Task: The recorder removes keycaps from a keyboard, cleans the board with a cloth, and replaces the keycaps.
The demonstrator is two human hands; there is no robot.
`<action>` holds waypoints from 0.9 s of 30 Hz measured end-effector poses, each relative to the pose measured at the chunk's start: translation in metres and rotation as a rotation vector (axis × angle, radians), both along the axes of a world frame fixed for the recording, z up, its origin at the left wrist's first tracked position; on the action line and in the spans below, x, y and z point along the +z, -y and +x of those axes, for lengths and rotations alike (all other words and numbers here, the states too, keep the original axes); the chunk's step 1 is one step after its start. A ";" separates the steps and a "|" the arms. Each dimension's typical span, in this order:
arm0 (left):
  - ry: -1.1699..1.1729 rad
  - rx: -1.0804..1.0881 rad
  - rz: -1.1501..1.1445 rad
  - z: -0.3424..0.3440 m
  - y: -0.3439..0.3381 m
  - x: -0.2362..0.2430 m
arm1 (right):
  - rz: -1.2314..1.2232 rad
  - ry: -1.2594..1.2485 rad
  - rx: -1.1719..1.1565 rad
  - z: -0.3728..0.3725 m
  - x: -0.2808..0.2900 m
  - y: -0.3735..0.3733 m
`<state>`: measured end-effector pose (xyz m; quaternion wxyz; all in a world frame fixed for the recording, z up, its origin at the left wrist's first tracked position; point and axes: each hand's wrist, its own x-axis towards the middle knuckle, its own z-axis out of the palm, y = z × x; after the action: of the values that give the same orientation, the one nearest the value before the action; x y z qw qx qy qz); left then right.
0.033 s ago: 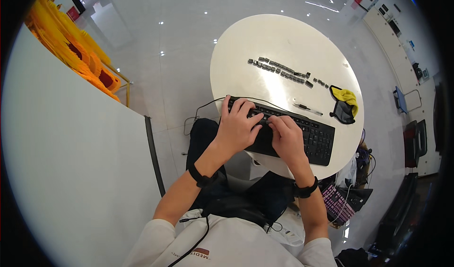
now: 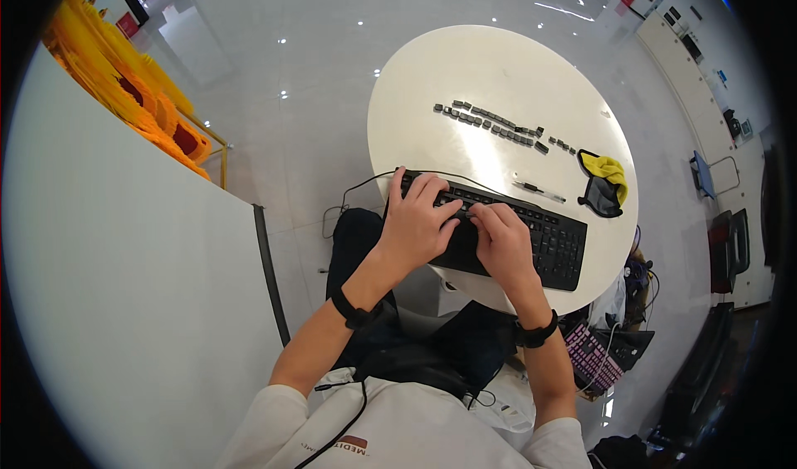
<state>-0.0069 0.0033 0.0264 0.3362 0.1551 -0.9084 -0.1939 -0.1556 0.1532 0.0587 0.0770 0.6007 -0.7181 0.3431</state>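
A black keyboard (image 2: 560, 249) lies on the near part of a round white table (image 2: 465, 58). Over its left portion my left hand (image 2: 415, 224) rests with the fingers spread apart, the fingertips on the keys and upper edge. Beside it my right hand (image 2: 506, 241) has thumb and fingertips pinched together just above the middle of the keyboard. Whatever sits in that pinch is too small and hidden to name. Loose dark keycaps (image 2: 515, 139) lie in two slanting rows beyond the keyboard, and the keys under my hands are partly covered.
A pen (image 2: 540, 191) lies between keyboard and keycaps. At the table's right are a yellow cloth (image 2: 608, 168) and a dark pouch-like item (image 2: 602, 201). A cable (image 2: 361, 185) runs off the left edge. A pink keyboard (image 2: 591, 357) stands low at right; a white panel (image 2: 141, 286) fills the left.
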 end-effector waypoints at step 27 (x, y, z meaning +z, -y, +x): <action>-0.080 -0.051 0.066 -0.006 -0.001 -0.014 | -0.033 0.248 -0.125 -0.002 -0.008 -0.012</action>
<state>-0.0129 0.0043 0.0124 0.3621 0.1347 -0.8910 -0.2383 -0.1573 0.1651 0.0507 0.0188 0.5064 -0.7524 0.4208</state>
